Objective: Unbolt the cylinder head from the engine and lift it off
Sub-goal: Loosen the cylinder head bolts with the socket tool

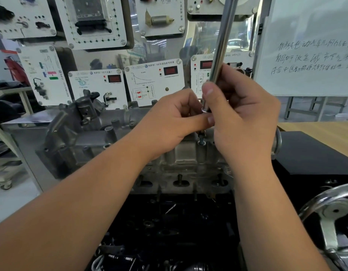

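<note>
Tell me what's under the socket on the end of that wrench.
Directly below the socket a dark bolt stands up from the cylinder head. The hands cover most of the gap between them.

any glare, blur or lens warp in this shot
Head view: glare streaks the chrome wrench shaft gripped by the right hand; wide-angle warp bows the panel boards; the left hand and cylinder head look sharp.

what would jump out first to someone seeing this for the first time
Two hands meet at centre frame: the right hand grips a long chrome wrench handle that runs up out of the top edge, while the left hand fingers its socket end. Just below sits the grey cylinder head, with a bolt standing up from it.
</note>
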`<control>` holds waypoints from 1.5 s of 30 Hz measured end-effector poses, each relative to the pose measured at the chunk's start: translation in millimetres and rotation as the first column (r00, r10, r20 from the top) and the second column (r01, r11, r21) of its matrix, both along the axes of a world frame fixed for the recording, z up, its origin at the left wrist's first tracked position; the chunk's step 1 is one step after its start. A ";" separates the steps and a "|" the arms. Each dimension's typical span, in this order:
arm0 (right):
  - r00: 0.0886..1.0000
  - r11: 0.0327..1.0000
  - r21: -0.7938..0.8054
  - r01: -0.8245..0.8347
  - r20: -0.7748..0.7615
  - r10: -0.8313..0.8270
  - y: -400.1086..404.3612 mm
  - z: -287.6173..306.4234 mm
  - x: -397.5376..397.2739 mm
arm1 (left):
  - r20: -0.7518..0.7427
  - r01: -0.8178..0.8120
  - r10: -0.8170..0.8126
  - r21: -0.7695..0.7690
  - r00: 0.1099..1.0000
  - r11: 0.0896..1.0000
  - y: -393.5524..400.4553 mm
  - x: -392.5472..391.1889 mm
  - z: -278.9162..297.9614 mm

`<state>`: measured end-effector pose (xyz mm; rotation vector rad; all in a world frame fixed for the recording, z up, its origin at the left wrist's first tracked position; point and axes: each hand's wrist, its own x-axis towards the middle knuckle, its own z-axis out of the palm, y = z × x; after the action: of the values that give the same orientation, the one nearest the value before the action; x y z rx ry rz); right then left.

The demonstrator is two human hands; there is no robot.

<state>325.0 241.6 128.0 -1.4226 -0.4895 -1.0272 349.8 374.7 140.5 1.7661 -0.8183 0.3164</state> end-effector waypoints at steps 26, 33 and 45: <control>0.999 1.000 -0.007 -0.004 0.041 0.004 8.4 -1.0 -1.9 | -0.049 0.048 -0.051 -0.061 0.998 0.997 3.6 -0.2 0.1; 0.999 0.998 0.054 -0.031 0.038 0.029 6.5 -0.2 -2.4 | -0.029 0.023 -0.023 -0.012 0.999 1.000 2.4 1.2 -0.3; 0.994 0.999 -0.006 -0.049 0.099 0.049 14.5 0.4 -7.6 | -0.054 0.046 -0.047 -0.005 0.997 0.999 1.6 -2.9 2.0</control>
<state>317.4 256.1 128.4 -1.3611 -0.5961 -1.0613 346.9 376.4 142.5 1.7425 -0.8187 0.2383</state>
